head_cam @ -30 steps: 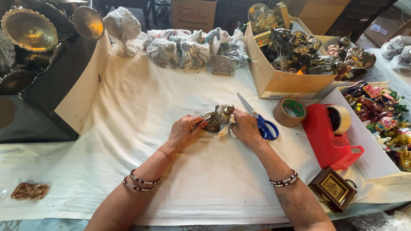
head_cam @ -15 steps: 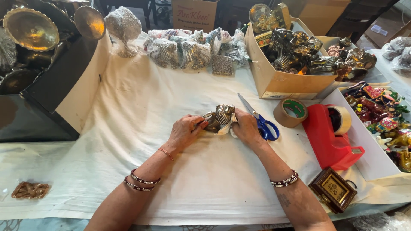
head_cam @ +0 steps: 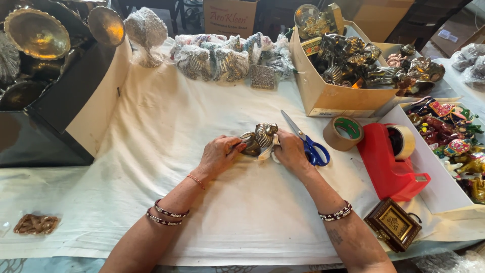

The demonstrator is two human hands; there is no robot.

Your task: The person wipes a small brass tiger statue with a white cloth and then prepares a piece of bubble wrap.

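A small brass animal figurine [head_cam: 261, 137], partly wrapped in clear plastic, rests on the white table cloth [head_cam: 166, 131] near the middle. My left hand [head_cam: 220, 154] grips its left side with fingertips on the wrapping. My right hand [head_cam: 290, 150] holds its right side, fingers curled around the plastic. Both wrists wear beaded bangles. The figurine's underside is hidden by my hands.
Blue-handled scissors [head_cam: 308, 144] lie just right of my right hand. Beyond them are a brown tape roll [head_cam: 343, 133], a red tape dispenser [head_cam: 389, 159] and a small framed plaque [head_cam: 394, 224]. A cardboard box of metal figurines [head_cam: 328, 93] stands at the back right, wrapped pieces [head_cam: 222, 60] along the back, brass bowls [head_cam: 38, 33] at left.
My hands have stayed on the figurine in about the same spot; only the fingers have shifted a little around the wrapping.
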